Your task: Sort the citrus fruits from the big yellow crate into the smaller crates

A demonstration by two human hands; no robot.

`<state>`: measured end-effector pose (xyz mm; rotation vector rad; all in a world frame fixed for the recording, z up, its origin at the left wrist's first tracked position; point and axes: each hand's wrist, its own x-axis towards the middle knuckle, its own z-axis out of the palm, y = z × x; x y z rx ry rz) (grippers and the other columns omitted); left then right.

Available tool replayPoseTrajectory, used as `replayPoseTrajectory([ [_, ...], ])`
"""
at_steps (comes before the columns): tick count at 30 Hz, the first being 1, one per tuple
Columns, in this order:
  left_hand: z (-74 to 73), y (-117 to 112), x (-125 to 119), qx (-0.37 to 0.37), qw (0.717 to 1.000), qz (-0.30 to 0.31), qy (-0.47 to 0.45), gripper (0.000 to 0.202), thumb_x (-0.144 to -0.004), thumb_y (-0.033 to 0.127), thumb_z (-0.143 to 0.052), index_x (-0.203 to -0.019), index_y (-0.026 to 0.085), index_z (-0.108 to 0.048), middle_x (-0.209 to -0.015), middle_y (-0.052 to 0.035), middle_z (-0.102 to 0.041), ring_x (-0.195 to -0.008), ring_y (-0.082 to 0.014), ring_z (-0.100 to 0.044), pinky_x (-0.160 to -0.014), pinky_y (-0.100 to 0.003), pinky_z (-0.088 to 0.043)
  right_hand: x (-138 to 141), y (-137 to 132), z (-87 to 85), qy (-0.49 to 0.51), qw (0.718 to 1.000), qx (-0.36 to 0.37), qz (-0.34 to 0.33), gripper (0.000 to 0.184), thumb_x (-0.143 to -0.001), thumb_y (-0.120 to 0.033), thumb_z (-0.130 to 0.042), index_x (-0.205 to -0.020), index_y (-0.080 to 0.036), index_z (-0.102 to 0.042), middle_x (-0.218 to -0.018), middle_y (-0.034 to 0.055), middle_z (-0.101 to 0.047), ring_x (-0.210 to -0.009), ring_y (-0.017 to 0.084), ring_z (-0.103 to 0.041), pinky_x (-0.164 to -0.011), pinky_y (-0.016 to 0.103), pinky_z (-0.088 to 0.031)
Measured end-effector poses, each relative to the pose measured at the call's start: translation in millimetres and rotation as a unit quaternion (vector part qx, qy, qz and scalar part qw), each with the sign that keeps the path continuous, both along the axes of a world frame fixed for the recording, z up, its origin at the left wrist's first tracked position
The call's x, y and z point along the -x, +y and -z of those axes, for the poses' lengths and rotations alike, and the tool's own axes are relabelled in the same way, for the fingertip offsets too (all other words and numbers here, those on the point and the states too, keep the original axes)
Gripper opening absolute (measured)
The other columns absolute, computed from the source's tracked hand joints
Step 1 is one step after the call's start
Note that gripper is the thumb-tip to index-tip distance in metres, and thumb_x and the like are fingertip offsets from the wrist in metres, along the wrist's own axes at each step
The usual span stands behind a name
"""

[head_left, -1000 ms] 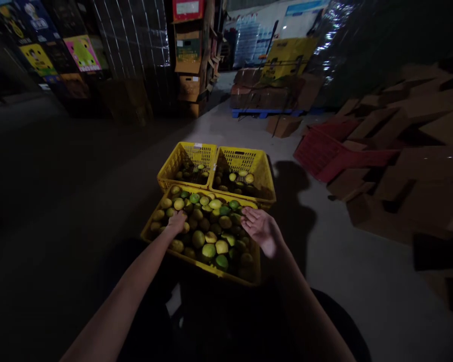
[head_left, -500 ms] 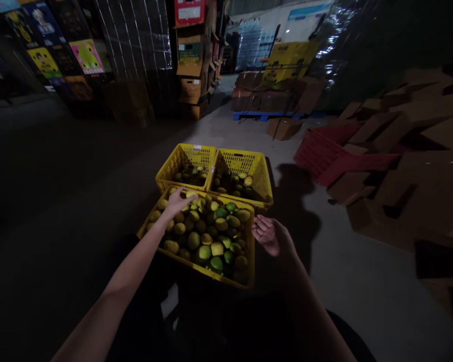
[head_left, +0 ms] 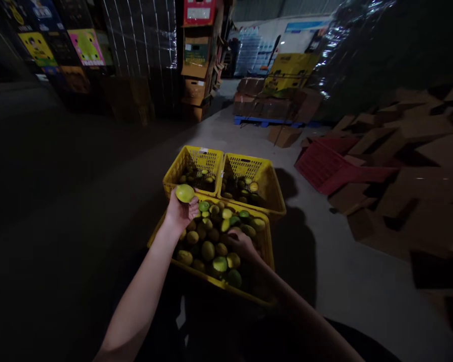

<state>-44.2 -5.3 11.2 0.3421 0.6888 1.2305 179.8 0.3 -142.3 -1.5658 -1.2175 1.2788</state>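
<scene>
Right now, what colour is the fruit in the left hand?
Yellow-green; the fruit in the left hand shows best in the head view.

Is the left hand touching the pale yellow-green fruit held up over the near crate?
Touching. The head view shows the left hand cupping the fruit from below, fingers pressed against it, above the near crate.

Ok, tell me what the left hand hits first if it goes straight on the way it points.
Probably the far left crate: the left hand, holding a yellow-green fruit, points towards its near wall. Depth is unclear; it might pass over.
</scene>
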Motion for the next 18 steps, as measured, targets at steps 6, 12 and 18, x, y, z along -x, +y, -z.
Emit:
replayPoseTrajectory([
  [6,2.2,2.1,15.6,0.022,0.999,-0.023,-0.021,0.045,-0.087,0.052,-0.030,-0.078,0.015,-0.053,-0.053,0.0022,-0.039,-0.038,-0.0057,-0.030,-0.037,-0.017,-0.026,47.3,85.6,9.2,-0.089,0.994,-0.057,0.016,0.031,-0.056,-0.003,-0.071,-0.069,-0.021,-0.049,-0.068,-0.0031,-0.053,-0.092,0.019,-0.058,-0.072,0.024,-0.044],
  [12,8.3,2.4,35.5,0.006,0.998,-0.070,0.002,0.046,-0.089,0.047,-0.027,-0.079,0.013,-0.055,-0.052,0.0009,-0.045,-0.037,-0.0062,-0.034,-0.037,-0.018,-0.028,60.4,113.4,18.8,-0.129,0.990,-0.057,0.005,0.038,-0.056,-0.003,-0.072,-0.055,-0.023,-0.040,-0.055,-0.0050,-0.043,-0.084,0.018,-0.061,-0.063,0.023,-0.046],
  [18,2.9,-1.3,34.7,0.014,0.993,-0.088,0.080,0.041,-0.086,0.049,-0.035,-0.076,0.014,-0.054,-0.054,0.0000,-0.050,-0.037,-0.0066,-0.036,-0.038,-0.020,-0.030,48.9,96.2,-8.6,-0.098,0.990,-0.105,-0.010,0.030,-0.048,-0.005,-0.074,-0.053,-0.023,-0.050,-0.049,-0.0040,-0.044,-0.077,0.022,-0.060,-0.061,0.027,-0.045],
])
